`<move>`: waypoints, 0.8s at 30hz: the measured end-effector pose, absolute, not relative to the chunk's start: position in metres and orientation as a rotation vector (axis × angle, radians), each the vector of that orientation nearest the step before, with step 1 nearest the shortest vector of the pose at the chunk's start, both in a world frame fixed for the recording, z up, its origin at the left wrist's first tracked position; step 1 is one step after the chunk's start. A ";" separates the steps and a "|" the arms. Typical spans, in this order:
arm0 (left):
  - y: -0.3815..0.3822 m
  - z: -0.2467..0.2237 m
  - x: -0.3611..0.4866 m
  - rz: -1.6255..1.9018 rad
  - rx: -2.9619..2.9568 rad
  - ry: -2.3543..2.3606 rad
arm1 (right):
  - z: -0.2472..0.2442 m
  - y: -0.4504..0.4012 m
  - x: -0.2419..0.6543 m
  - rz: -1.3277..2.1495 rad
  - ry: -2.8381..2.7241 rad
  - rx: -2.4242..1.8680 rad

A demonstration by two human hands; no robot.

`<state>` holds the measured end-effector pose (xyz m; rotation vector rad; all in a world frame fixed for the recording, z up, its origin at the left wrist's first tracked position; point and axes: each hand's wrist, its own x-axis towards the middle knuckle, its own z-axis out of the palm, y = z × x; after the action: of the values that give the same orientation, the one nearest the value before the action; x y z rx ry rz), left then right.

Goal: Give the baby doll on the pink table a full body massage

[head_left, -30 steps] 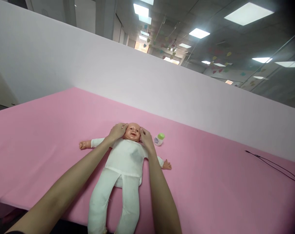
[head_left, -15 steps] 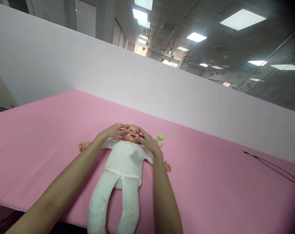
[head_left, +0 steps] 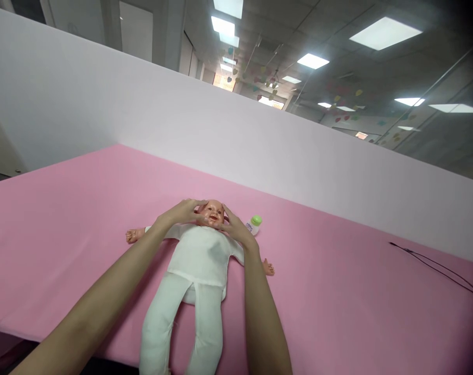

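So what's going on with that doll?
A person has both bare hands at the doll's face: the left hand on one side and the right hand on the other, with fingers spread and thumbs down near its chin. The doll lies on its back on a pink cover, arms out, in white clothes. A small green-capped bottle stands just beyond the right hand.

Illegible label (head_left: 249,227) on green-capped bottle (head_left: 255,225)
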<state>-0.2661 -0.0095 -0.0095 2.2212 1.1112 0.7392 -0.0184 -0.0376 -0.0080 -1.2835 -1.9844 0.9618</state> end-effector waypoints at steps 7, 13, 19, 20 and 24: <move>-0.010 -0.009 -0.265 0.818 2.111 1.070 | -0.004 -0.041 -0.020 0.972 -1.945 -1.321; -0.013 -0.008 -0.261 0.816 2.153 1.101 | 0.001 -0.044 -0.027 0.928 -1.989 -1.274; -0.003 -0.017 -0.265 0.873 2.079 1.182 | -0.005 -0.037 -0.015 0.931 -1.874 -1.420; -0.005 -0.018 -0.262 0.911 2.057 1.273 | -0.006 -0.037 -0.016 0.891 -1.841 -1.488; -0.025 -0.029 -0.249 0.959 2.000 1.608 | -0.018 -0.042 -0.019 0.748 -1.772 -1.672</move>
<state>-0.2494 -0.0250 -0.0288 2.0002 1.6076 0.9586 -0.0191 -0.0419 -0.0178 -1.6718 -1.7721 0.7481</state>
